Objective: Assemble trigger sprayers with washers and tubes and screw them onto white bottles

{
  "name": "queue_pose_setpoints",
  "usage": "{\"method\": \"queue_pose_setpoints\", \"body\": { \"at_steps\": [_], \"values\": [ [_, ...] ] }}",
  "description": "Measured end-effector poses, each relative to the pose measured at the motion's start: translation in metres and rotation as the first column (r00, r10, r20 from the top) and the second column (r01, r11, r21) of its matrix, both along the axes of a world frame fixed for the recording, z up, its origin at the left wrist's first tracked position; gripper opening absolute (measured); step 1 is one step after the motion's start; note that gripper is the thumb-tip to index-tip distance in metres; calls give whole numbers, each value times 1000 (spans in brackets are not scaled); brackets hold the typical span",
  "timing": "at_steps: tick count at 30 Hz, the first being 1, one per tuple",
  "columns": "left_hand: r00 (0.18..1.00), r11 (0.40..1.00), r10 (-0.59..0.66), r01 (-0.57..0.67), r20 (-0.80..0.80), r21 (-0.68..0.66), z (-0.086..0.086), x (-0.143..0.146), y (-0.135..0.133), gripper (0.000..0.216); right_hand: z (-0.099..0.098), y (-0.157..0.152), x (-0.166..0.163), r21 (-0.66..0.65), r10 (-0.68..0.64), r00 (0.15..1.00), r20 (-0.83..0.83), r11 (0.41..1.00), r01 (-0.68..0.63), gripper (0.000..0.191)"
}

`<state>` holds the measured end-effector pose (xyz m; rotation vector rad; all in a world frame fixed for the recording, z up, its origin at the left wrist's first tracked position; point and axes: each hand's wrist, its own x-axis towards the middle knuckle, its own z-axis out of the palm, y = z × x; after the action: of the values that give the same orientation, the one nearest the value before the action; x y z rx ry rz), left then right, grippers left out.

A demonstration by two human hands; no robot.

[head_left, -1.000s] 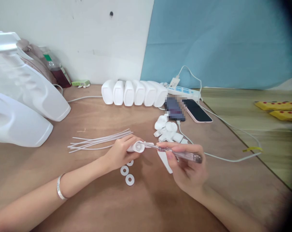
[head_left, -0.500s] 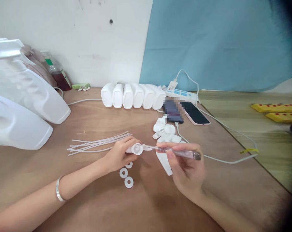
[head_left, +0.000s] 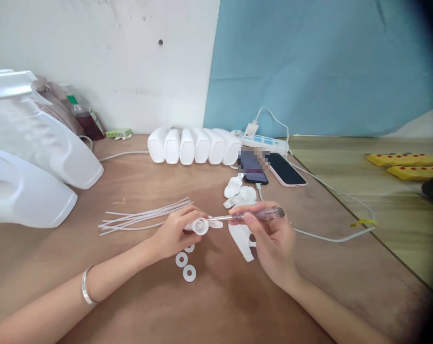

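My left hand (head_left: 176,228) is closed round a white plastic spray head (head_left: 199,226), its round open end facing me and a small flat piece sticking out to the right. My right hand (head_left: 269,234) grips a screwdriver (head_left: 259,215) by its clear handle. The screwdriver's thin shaft points left, and its tip is at the round opening of the spray head. Below my left hand lie several white ring washers (head_left: 189,273). Thin white tubes (head_left: 144,215) are spread behind it. Loose white plastic parts (head_left: 242,239) lie beside and behind my right hand.
Large white bottles (head_left: 58,143) lie at the left, and a row of smaller white bottles (head_left: 187,145) stands at the back. Two phones (head_left: 286,168), a power strip (head_left: 266,142) and a white cable (head_left: 336,239) occupy the right side of the wooden table (head_left: 137,306).
The screwdriver has shifted left and slightly up with my right hand, and its tip now reaches the spray head's opening. My left hand keeps its hold; the whole view has shifted slightly.
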<state>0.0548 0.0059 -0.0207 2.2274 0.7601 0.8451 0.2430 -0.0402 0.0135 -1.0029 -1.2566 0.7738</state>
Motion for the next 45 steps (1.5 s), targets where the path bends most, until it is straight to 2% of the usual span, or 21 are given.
{"method": "queue_pose_setpoints", "body": {
  "at_steps": [3,6,8,10,13,18,23,26,30,35,45],
  "values": [
    [1000,1000,-4,4,4,22,-1,0,0,31,-4,-3,1,58,5,998,63,998,-8,7],
    [1000,999,-23,23,-3,40,-1,-1,0,30,-10,-10,1,237,39,974,223,967,-93,16],
    [999,998,-37,38,-8,49,-1,-1,0,29,-12,-12,1,295,64,958,280,944,-149,19],
    [999,998,-38,38,-7,52,-2,-1,1,29,-12,-11,0,229,64,975,215,967,-114,15],
    [1000,999,-26,26,-7,45,-4,-1,1,29,-9,-6,-1,33,53,998,40,998,-54,7],
    [997,995,-68,69,-21,77,-6,-1,1,27,-10,3,0,-154,114,986,-125,979,-133,13],
    [999,999,-41,41,11,35,-5,1,2,26,-17,7,-1,-261,86,959,-269,952,-159,19],
    [1000,999,-13,14,25,-30,-3,2,3,25,-17,8,0,-255,76,957,-281,955,-151,19],
    [998,996,-5,10,60,-87,-1,2,4,23,-13,5,3,-173,51,973,-225,981,-92,15],
    [995,995,-3,12,97,-98,-3,1,4,21,-9,1,1,-110,63,984,-169,991,-82,11],
    [995,997,9,-1,99,-72,-3,2,4,20,-17,4,-1,-189,65,949,-307,973,-128,12]
  ]
}}
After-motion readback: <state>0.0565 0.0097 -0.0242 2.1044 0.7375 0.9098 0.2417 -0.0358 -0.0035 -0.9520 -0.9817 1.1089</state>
